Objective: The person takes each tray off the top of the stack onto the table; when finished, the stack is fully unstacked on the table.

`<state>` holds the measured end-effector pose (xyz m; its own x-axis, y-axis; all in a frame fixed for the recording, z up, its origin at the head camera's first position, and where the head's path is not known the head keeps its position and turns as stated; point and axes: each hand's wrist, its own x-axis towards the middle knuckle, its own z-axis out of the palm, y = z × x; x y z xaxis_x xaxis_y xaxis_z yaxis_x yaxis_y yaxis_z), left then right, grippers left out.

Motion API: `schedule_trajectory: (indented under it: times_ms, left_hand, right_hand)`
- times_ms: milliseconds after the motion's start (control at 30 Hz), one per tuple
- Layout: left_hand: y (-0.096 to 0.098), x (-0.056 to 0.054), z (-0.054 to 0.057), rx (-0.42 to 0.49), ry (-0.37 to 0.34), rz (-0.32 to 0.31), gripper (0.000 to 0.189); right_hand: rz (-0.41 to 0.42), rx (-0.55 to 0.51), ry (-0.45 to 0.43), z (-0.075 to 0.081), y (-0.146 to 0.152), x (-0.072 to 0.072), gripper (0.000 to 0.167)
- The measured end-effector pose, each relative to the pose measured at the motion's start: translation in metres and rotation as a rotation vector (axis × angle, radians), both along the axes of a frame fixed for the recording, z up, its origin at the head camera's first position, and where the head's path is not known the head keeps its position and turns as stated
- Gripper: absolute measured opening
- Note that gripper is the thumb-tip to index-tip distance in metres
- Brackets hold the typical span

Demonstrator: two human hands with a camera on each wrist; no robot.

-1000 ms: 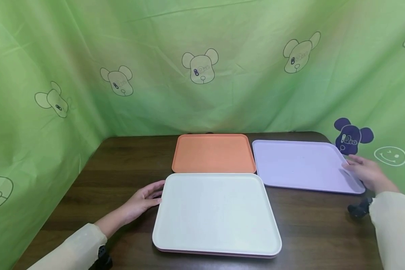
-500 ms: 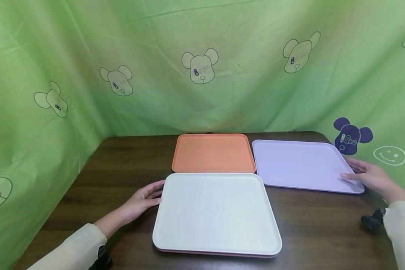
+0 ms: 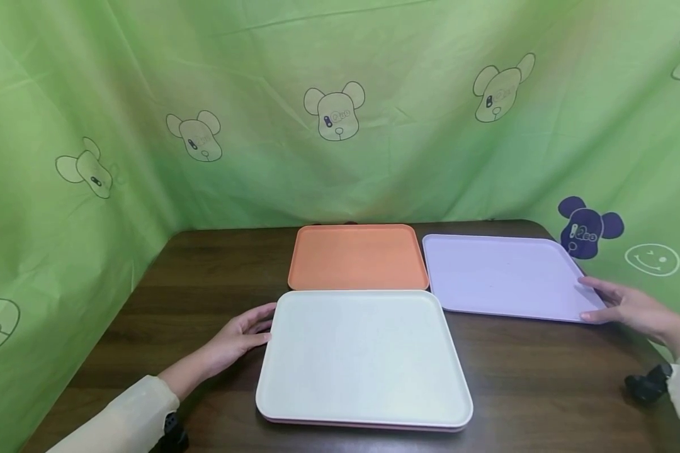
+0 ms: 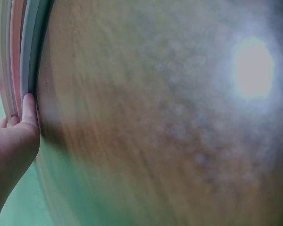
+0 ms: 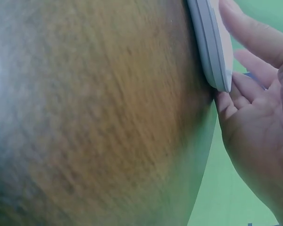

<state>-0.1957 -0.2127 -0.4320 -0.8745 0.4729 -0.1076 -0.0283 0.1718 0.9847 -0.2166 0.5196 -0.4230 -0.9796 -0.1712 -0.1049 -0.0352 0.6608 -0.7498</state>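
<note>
A stack of trays with a white tray point(image 3: 362, 358) on top lies at the near middle of the table; its edge shows several coloured layers in the left wrist view. My left hand point(image 3: 232, 340) rests its fingertips against the stack's left side, fingers relaxed. Far right lies a lilac tray point(image 3: 504, 277). My right hand point(image 3: 629, 308) is at its right edge, thumb and forefinger touching the rim and apart from each other. In the right wrist view the thumb point(image 5: 257, 35) is over the tray's face, with other fingers by its corner.
An orange tray point(image 3: 358, 258) lies behind the white one, left of the lilac tray. All are on a dark wooden table point(image 3: 204, 270). A green curtain point(image 3: 260, 176) with bear-head prints hangs along the back and sides.
My right hand has come from above the lilac tray's right side toward me and rightward, down to its near right corner. The left hand and the trays look unmoved.
</note>
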Motion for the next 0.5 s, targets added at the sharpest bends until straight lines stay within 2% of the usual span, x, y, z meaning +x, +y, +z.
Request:
schedule_trajectory:
  times_ms: [167, 500]
  left_hand:
    - [-0.0001, -0.0006, -0.0006, 0.006, -0.002, -0.002, 0.066]
    - [-0.0002, -0.0003, -0.0010, 0.018, -0.002, -0.003, 0.067]
  right_hand:
    - [0.026, -0.019, 0.004, -0.0025, -0.0024, 0.0018, 0.088]
    - [0.015, 0.113, 0.015, 0.0072, -0.0080, 0.0016, 0.087]
